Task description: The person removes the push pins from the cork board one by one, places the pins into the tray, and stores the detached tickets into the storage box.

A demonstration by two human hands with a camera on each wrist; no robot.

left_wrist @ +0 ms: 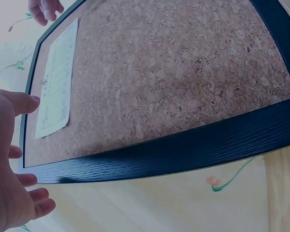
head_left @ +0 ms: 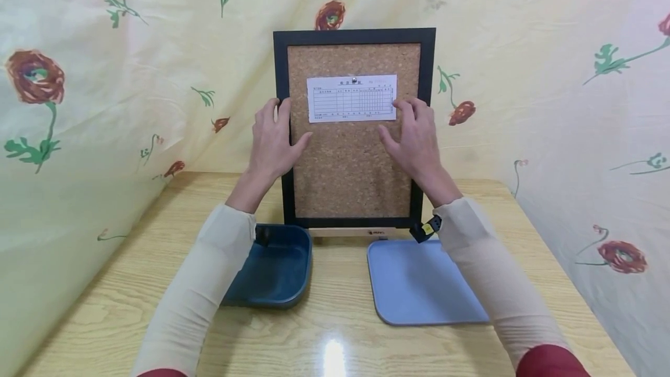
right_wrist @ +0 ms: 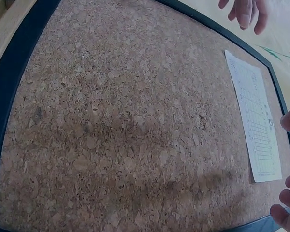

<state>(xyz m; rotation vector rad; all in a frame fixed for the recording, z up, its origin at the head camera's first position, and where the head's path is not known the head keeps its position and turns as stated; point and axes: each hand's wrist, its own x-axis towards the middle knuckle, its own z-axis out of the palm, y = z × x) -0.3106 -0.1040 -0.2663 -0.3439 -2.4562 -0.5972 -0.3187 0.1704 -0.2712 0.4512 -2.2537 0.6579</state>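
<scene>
A printed paper form (head_left: pixel 352 99) hangs on the cork board (head_left: pixel 352 173), fixed at its top middle by a small shiny pin (head_left: pixel 354 80). The board has a black frame (head_left: pixel 355 36) and stands upright. My left hand (head_left: pixel 272 143) is raised at the frame's left side, fingers spread and thumb over the cork. My right hand (head_left: pixel 417 139) is up by the form's right edge, its fingers loosely bent and apart. Both hands appear to hold nothing. Whether the fingertips touch the board or the paper I cannot tell. In the right wrist view, the form (right_wrist: pixel 253 121) lies flat against the cork.
Below the board on the wooden table (head_left: pixel 335 284) is a dark blue bin (head_left: pixel 309 260) at left, partly behind the left forearm. A light blue tray (head_left: pixel 419 284) lies at right, partly under the right forearm. Flowered cloth (head_left: pixel 157 63) surrounds the table's back and sides.
</scene>
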